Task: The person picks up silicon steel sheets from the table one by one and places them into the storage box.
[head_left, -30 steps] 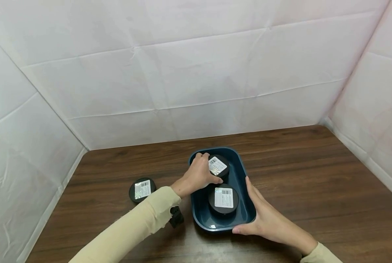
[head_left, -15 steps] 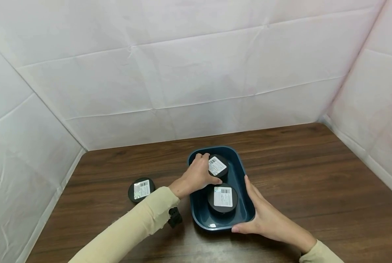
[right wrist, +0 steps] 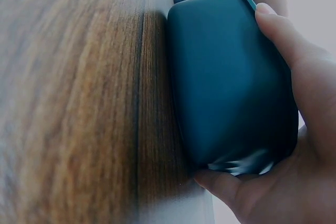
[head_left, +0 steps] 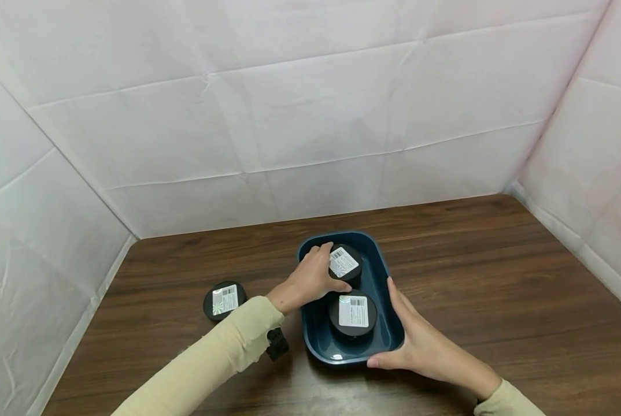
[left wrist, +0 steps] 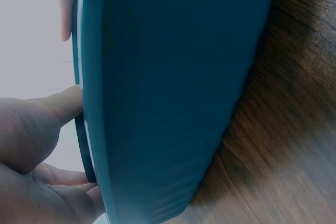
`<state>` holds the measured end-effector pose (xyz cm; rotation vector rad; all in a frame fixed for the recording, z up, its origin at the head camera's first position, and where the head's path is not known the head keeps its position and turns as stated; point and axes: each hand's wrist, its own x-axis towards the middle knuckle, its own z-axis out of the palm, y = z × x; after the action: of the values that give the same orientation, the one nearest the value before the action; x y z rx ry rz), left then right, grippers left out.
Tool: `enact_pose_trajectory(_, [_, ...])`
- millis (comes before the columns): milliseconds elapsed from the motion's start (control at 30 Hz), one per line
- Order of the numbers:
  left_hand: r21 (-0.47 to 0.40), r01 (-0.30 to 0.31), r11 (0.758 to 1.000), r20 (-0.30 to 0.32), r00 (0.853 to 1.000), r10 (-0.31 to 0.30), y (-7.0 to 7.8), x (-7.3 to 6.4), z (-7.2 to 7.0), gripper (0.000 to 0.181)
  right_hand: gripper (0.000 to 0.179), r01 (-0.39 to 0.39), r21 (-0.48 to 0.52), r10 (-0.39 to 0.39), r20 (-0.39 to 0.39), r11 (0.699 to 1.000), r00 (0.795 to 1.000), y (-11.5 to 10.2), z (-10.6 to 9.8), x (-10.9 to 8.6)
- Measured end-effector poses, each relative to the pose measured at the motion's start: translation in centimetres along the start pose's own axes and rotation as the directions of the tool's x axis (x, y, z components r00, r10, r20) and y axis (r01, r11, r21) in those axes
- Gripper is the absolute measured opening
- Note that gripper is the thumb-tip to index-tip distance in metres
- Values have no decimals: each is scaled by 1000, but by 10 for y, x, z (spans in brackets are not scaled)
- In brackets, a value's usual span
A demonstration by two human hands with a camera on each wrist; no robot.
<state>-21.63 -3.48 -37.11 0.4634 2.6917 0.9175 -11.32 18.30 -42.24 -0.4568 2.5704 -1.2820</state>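
Note:
A dark blue tray (head_left: 336, 353) with rounded corners stands on the table. Inside it are two short, round black containers: a far one (head_left: 351, 263) and a near one (head_left: 353, 316), each with a white barcode label on top. My left hand (head_left: 313, 273) reaches over the tray's left side and grips the far container, thumb towards me and fingertips at its far edge. In the left wrist view the tray wall (left wrist: 168, 87) hides most of what that hand holds. My right hand (head_left: 420, 341) holds the tray's near right corner, fingers along the side and thumb at the front.
A third black round container (head_left: 224, 301) with a similar label lies on the wooden table (head_left: 477, 260), left of the tray and beside the left sleeve (head_left: 227, 346). A black wrist device (head_left: 277, 344) hangs under the left wrist. White sheeting (head_left: 310, 127) lines the back and sides.
The view shifts very slightly. Both hands, the tray and the containers stay practically in the same places.

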Motion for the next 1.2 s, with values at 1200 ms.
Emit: enact_pose_trajectory(1200, [-62, -27, 998, -119, 993, 20, -4, -21, -6, 89, 135, -14, -2, 14, -2, 1000, 1000, 0, 3, 2])
